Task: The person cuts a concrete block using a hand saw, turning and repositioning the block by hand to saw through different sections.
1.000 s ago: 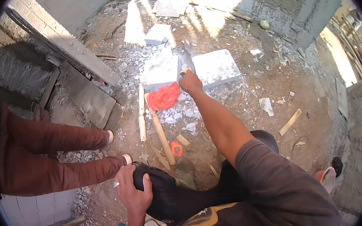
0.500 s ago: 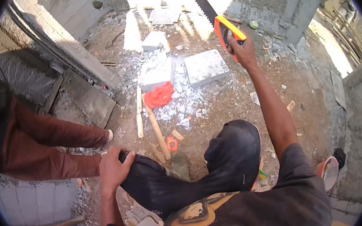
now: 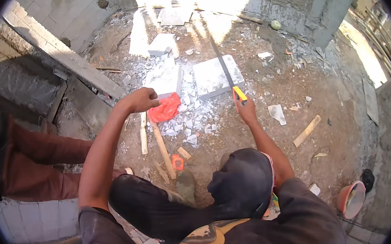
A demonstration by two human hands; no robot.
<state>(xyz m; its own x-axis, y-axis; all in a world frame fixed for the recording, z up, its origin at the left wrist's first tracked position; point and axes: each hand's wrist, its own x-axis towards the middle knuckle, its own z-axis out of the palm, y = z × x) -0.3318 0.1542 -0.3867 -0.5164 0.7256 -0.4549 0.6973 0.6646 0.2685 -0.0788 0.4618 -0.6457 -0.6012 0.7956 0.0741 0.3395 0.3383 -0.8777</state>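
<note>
My right hand (image 3: pixel 247 110) is wrapped round the yellow, orange and black handle of a handsaw (image 3: pixel 224 67). The saw's long dark blade points away from me, passing over the right-hand pale block (image 3: pixel 210 76); whether its teeth touch the block I cannot tell. My left hand (image 3: pixel 142 100) is held out with bent fingers, thumb and forefinger a little apart, and nothing shows in it. It is just above a crumpled red plastic bag (image 3: pixel 165 108), near the left-hand pale block (image 3: pixel 165 78). White chips lie between and in front of the blocks.
A wooden-handled tool (image 3: pixel 161 146) lies below the bag, beside a wood strip (image 3: pixel 144 134). Another person's brown-trousered legs (image 3: pixel 44 160) are close on my left. A smaller block (image 3: pixel 162 44) lies farther off. An orange bucket (image 3: pixel 352 200) stands at right.
The saw has swung down from raised at upper right to over the right-hand block. My left hand has left my knee and reached forward to the red bag.
</note>
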